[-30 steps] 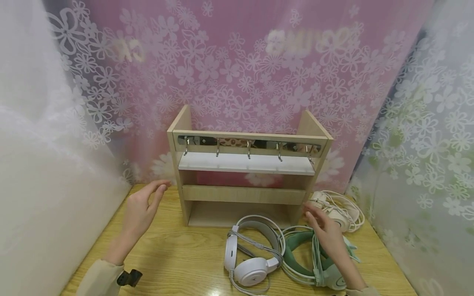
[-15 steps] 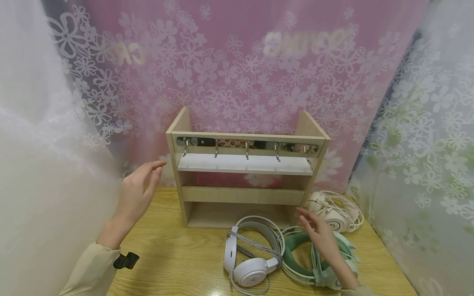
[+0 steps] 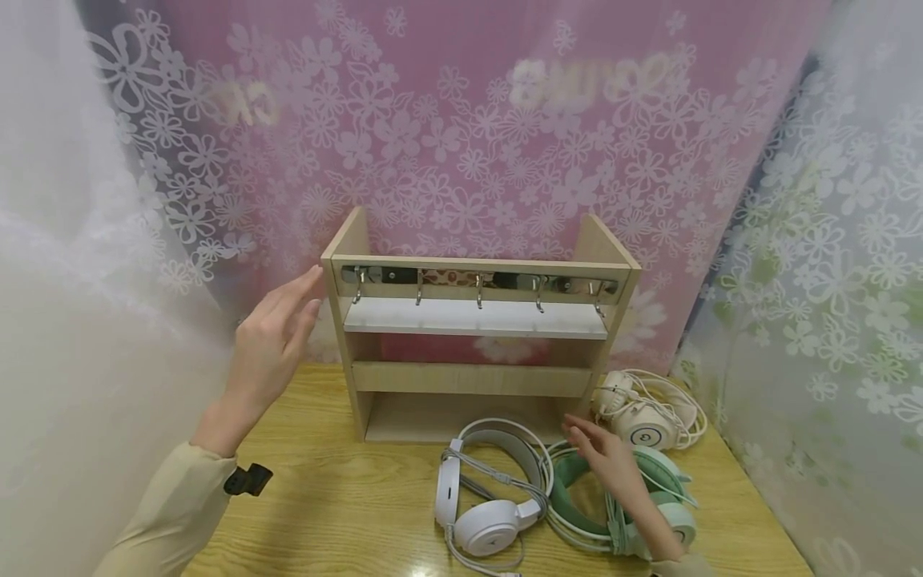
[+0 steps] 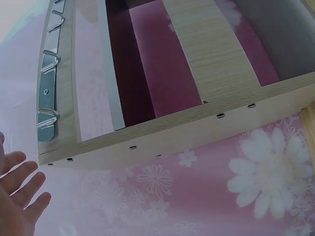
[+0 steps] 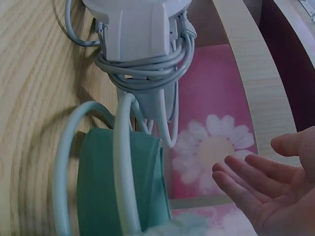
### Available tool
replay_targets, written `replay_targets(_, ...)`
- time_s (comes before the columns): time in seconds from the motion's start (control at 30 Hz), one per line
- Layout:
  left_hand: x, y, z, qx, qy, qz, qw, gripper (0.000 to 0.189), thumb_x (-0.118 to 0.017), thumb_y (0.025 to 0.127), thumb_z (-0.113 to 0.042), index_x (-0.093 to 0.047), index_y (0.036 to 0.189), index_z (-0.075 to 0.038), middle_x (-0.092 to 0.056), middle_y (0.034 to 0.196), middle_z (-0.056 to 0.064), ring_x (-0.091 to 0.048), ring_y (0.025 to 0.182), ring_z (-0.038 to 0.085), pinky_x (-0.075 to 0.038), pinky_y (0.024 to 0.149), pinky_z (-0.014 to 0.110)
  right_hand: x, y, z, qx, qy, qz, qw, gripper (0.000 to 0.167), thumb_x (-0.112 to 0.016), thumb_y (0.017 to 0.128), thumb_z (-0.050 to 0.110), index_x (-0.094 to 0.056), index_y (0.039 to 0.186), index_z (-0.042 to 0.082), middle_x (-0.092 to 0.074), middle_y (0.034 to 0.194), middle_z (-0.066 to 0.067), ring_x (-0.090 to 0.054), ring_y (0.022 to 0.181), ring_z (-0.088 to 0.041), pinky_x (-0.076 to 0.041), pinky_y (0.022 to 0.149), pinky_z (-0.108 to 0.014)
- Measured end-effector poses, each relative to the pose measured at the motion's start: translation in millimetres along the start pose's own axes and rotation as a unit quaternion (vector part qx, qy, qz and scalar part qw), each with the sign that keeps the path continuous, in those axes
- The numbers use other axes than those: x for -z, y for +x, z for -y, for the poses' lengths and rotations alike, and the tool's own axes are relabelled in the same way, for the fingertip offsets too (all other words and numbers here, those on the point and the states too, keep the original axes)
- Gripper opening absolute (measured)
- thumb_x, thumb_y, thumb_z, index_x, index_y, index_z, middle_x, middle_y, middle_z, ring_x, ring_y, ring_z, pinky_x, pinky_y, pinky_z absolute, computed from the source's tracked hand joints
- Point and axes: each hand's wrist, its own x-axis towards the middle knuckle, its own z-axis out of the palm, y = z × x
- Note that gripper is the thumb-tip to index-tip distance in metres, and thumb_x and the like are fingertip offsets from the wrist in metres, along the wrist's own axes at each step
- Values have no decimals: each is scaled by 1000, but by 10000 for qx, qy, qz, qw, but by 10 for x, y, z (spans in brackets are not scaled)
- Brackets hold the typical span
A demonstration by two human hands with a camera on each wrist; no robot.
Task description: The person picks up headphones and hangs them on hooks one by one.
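My left hand (image 3: 268, 340) is raised beside the upper left corner of a small wooden shelf (image 3: 472, 380), fingers extended and holding nothing. In the left wrist view its fingertips (image 4: 30, 194) sit just off the shelf's side panel, near the end of a metal hook rail (image 4: 47, 93). Over a green headset (image 3: 577, 489) hovers my right hand (image 3: 609, 461), its fingers relaxed and nothing in them. To its left lies a white headset (image 3: 490, 525) with its grey cable wound around it. Behind the right hand a cream headset (image 3: 649, 421) rests by the shelf's right side.
The shelf stands on a yellow wood-grain table (image 3: 346, 497) against a pink floral curtain (image 3: 461, 144). Pale curtains hang at left and right. Several hooks project from the front of the rail (image 3: 479, 280), above a white shelf board (image 3: 476, 317).
My left hand has risen toward the shelf's top left corner. The right hand has shifted left and slightly down over the green headset. The headsets stay where they were.
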Motion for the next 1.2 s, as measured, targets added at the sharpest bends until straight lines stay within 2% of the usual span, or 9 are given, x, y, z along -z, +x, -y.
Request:
replay_targets(0.13,-9,77,-17,-104,-21,81,9999,45,-58,103,-16,-54,147,-13,-54,150,5,-53,134,32,-40,113,48,-56,2,-6,-95,-242,76,9996,38,-56,105,22,-63,135,0,-72,120,-17,-73,100,-27,-57,78,-27)
replay_targets(0.23,-22,143,-22,-223,38,58,9997,46,-57,103,-19,-53,148,-11,-51,152,7,-50,138,32,-37,115,47,-100,2,-8,28,-428,45,9991,35,-58,104,18,-65,131,-2,-72,119,-19,-72,103,-31,-56,80,-26)
replay_targets(0.33,-42,212,-20,-330,75,142,9993,48,-56,104,-23,-50,149,-8,-48,155,10,-44,143,32,-32,119,46,-135,-1,-9,36,-542,100,9985,34,-58,104,16,-66,130,-4,-72,119,-19,-71,106,-34,-57,85,-33)
replay_targets(0.5,-93,319,-9,-491,203,449,9976,52,-53,106,-29,-44,153,-7,-41,159,10,-36,148,32,-23,123,47,-187,-11,-5,-360,-640,292,9969,36,-57,105,19,-64,132,-3,-71,122,-19,-68,112,-37,-54,93,-47)
replay_targets(0.57,-112,350,-1,-513,273,540,9969,53,-50,107,-32,-43,154,-7,-39,161,9,-35,149,32,-22,123,49,-215,-18,-3,-490,-721,311,9957,36,-57,105,19,-64,133,-3,-70,123,-19,-67,113,-37,-53,94,-49)
replay_targets(0.7,-122,385,12,-475,421,694,9956,55,-45,109,-38,-40,155,-9,-36,162,8,-33,150,31,-19,123,53,-265,-27,1,-463,-891,293,9945,35,-58,104,17,-65,130,-4,-70,122,-22,-68,111,-40,-53,94,-53)
replay_targets(0.87,-141,456,11,-577,717,920,9915,54,-50,108,-32,-40,156,-9,-37,162,9,-31,151,29,-15,124,53,-291,-37,-4,-530,-1038,329,9926,32,-56,104,13,-65,130,-4,-70,122,-22,-67,111,-42,-51,94,-57)
replay_targets(1.0,-173,516,-3,-684,1007,1223,9850,56,-54,106,-27,-38,157,-10,-38,161,11,-30,152,28,-12,125,53,-296,-38,-3,-560,-1147,300,9914,32,-54,104,10,-65,130,-4,-73,118,-18,-66,112,-42,-48,95,-59)
replay_targets(1.2,-202,501,26,-705,1243,1480,9786,54,-53,106,-26,-40,156,-9,-38,161,11,-34,149,29,-9,125,55,-296,-41,12,-548,-1209,330,9906,32,-55,103,10,-66,129,-4,-71,120,-20,-65,115,-44,-48,96,-60)
